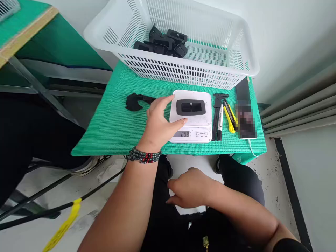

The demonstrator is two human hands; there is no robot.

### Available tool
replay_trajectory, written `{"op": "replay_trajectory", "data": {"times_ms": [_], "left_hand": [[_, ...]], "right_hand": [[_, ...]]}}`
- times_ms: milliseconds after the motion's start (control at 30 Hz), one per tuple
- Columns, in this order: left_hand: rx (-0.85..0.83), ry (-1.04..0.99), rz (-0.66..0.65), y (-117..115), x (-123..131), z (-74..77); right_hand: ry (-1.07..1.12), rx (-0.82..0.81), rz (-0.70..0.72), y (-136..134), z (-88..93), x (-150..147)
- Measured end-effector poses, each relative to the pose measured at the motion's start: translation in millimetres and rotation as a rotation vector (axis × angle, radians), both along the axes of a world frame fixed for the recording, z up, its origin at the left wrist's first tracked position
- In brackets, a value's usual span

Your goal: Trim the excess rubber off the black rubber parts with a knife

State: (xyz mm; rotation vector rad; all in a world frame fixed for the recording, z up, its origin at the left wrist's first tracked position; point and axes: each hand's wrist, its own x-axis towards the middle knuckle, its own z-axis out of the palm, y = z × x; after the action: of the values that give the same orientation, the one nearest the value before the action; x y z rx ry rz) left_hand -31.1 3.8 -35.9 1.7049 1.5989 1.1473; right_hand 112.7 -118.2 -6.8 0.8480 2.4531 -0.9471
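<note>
A black plastic part [191, 107], a rounded frame with a divider across its opening, lies flat on a white digital scale [193, 121] whose display reads about 20.9. My left hand [159, 120] is at the scale's left side, fingers spread, the thumb over its lower plate and the fingertips near its upper left edge. It is open and does not grip the part. Over my lap hangs my right hand [193, 187], loosely bent, with a gap between thumb and forefinger and nothing visible in it.
Behind the scale stands a white plastic basket [178, 68] with several black parts [162, 42]. Right of the scale lie a black caliper [216, 115], a marker [220, 122], a yellow utility knife [229, 117] and a phone with a cable. Black cloth [135, 101] lies left on the green-covered table [112, 129].
</note>
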Motion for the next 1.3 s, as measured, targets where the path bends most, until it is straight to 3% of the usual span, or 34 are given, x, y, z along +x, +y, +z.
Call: {"op": "replay_trajectory", "data": {"times_ms": [133,300,467,533,667,733,833,1100,1300], "left_hand": [[-0.052,0.005,-0.047,-2.4,-5.0,7.9],[0.040,0.028,-0.067,-4.2,-1.2,7.0],[0.139,0.218,-0.039,-10.2,10.9,8.1],[0.253,0.184,0.019,-10.3,12.4,8.7],[0.547,-0.071,0.248,-6.0,5.3,7.2],[0.564,-0.128,0.372,-4.1,0.4,4.9],[0.518,-0.175,0.457,-3.6,-3.3,1.6],[0.592,-0.254,0.456,-5.9,3.1,5.2],[0.525,-0.255,0.433,-6.1,0.6,3.6]], "right_hand": [[-0.115,-0.019,-0.061,3.6,1.4,2.5],[-0.127,-0.020,-0.055,4.4,2.7,2.1],[0.024,0.145,-0.074,1.9,2.3,3.5],[0.102,0.270,-0.205,3.1,4.1,9.2],[0.167,0.524,-0.627,10.3,8.2,32.4],[0.144,0.581,-0.786,14.2,9.5,45.1],[0.077,0.594,-0.903,17.2,11.1,57.1],[-0.152,0.520,-0.892,16.9,17.2,50.9],[-0.284,0.475,-0.835,17.8,23.3,47.1]]}}
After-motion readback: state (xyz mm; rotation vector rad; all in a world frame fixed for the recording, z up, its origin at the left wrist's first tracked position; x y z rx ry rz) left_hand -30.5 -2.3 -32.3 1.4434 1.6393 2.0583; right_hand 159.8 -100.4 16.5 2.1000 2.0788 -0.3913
